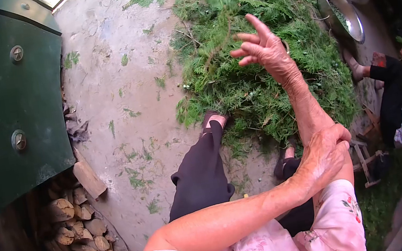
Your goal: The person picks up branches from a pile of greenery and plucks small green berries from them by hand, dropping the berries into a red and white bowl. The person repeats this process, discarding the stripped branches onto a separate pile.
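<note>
My left hand (322,155) reaches across my body, its fingers wrapped round my right forearm just below the elbow. My right hand (263,49) is raised over the pile with its fingers spread and nothing between them. A blurred green sprig (221,17) hangs in the air just left of those fingers, seemingly apart from them. Beneath lies a big heap of cut evergreen branches (257,84), flat and scaly like cypress or thuja. It rests on the concrete floor in front of my feet.
Loose sprigs are scattered over the concrete floor (98,52). A dark green door (8,106) stands at left, above stacked split firewood (87,229). A metal basin (344,13) sits at upper right. Another person (396,93) sits at far right, holding something green.
</note>
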Motion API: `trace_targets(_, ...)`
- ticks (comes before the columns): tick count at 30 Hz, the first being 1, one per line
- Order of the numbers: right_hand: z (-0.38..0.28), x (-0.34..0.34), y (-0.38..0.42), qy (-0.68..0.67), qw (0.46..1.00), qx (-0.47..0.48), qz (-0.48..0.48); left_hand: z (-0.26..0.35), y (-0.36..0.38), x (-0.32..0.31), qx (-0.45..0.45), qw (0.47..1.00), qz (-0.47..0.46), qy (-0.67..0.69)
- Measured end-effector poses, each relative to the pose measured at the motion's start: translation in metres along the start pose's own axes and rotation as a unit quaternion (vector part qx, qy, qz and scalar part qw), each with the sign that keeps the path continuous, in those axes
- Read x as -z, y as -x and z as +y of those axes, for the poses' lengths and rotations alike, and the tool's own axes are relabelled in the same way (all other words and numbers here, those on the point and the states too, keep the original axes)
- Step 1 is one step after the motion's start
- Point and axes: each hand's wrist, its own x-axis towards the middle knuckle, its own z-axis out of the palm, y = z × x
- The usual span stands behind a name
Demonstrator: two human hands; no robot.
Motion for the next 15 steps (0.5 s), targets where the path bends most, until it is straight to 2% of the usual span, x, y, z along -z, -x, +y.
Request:
trace_targets(1,-0.013,-0.002,-0.016,-0.046,0.991,0.105,0.063,0.003,-0.001,0.003,-0.009,1.000,0.024,-0.008)
trace_targets(3,-0.005,-0.014,-0.028,-0.055,0.985,0.123,0.108,0.019,-0.004,0.012,0.007,0.999,0.023,0.034)
trace_targets(5,0.052,-0.027,-0.028,-0.016,0.997,0.029,0.064,0.030,-0.006,0.022,0.066,0.984,0.082,0.141)
trace_targets(6,0.086,-0.034,-0.022,0.000,0.997,-0.069,0.020,0.034,-0.004,0.027,0.079,0.982,0.081,0.154)
trace_targets(7,0.120,-0.041,-0.014,0.017,0.986,-0.165,-0.023,0.037,-0.002,0.032,0.080,0.981,0.084,0.152)
trace_targets(8,0.152,-0.052,-0.001,0.062,0.976,-0.209,-0.006,0.039,0.001,0.036,0.059,0.992,0.068,0.086)
trace_targets(9,0.184,-0.058,0.010,0.141,0.969,-0.205,-0.011,0.038,0.004,0.038,0.040,0.998,0.050,0.021)
trace_targets(10,0.235,-0.054,0.015,0.291,0.950,-0.088,-0.070,0.030,0.007,0.031,0.045,0.993,0.054,0.091)
trace_targets(11,0.232,-0.061,0.019,0.361,0.908,-0.143,-0.157,0.035,0.011,0.034,0.066,0.993,0.031,0.094)
trace_targets(13,0.245,-0.076,0.029,0.440,0.878,-0.097,-0.161,0.038,0.017,0.036,0.062,0.995,-0.016,0.077)
trace_targets(14,0.254,-0.082,0.029,0.433,0.880,-0.093,-0.170,0.033,0.020,0.034,0.017,0.998,-0.007,0.065)
trace_targets(15,0.265,-0.088,0.027,0.427,0.882,-0.088,-0.178,0.035,0.021,0.036,0.018,0.998,-0.008,0.062)
